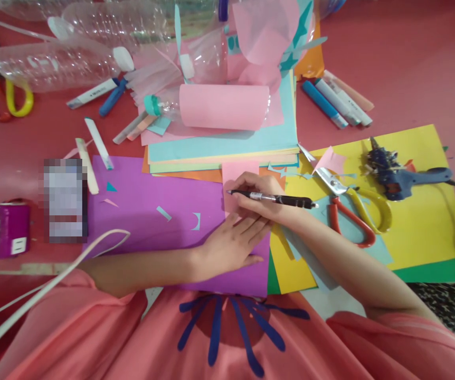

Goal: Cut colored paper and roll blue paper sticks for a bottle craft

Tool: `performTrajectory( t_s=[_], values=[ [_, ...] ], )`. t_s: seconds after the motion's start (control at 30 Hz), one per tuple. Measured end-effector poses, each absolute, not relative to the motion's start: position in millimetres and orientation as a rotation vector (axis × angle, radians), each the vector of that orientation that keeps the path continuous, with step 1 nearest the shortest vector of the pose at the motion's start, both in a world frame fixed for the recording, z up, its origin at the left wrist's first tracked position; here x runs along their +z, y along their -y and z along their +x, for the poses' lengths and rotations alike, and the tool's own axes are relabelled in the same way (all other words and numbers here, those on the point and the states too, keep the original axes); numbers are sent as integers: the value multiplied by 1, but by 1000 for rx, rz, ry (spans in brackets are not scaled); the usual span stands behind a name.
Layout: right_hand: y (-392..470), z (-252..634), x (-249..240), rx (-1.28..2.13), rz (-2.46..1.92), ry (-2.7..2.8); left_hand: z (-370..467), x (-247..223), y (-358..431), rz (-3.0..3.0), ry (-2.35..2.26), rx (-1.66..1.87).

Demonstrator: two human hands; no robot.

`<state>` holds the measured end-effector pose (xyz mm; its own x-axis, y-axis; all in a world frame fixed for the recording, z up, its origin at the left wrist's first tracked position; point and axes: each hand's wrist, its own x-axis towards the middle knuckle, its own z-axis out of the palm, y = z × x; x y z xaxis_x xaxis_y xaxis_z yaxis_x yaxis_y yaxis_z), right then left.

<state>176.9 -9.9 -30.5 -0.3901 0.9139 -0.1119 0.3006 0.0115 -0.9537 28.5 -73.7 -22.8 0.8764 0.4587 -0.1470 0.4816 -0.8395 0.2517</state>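
My right hand grips a black pen, its tip resting on a small pink paper piece. My left hand lies flat with fingers together, pressing the lower edge of that pink piece onto a purple sheet. The right forearm crosses a yellow sheet. Red-and-yellow scissors lie just right of the pen's end.
A blue glue gun with a cord lies on the yellow sheet. A paper stack carries a bottle wrapped in pink paper. Clear bottles, markers, a power strip and a phone surround the area.
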Motion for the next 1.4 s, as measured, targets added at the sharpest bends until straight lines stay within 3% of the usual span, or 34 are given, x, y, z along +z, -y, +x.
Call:
performTrajectory(
  t_s=[0.4,0.7,0.97,1.4],
  values=[
    [5,180,-32,1261,-1291,1496,12,33,61,2796,-1008,-591],
    [2,184,-34,1254,-1213,1238,13,26,66,2773,-961,-497],
    [9,180,-27,1332,-1205,1623,17,26,63,2833,-905,-525],
    [12,170,-28,1225,-1347,1787,19,30,63,2827,-909,-599]
  ],
)
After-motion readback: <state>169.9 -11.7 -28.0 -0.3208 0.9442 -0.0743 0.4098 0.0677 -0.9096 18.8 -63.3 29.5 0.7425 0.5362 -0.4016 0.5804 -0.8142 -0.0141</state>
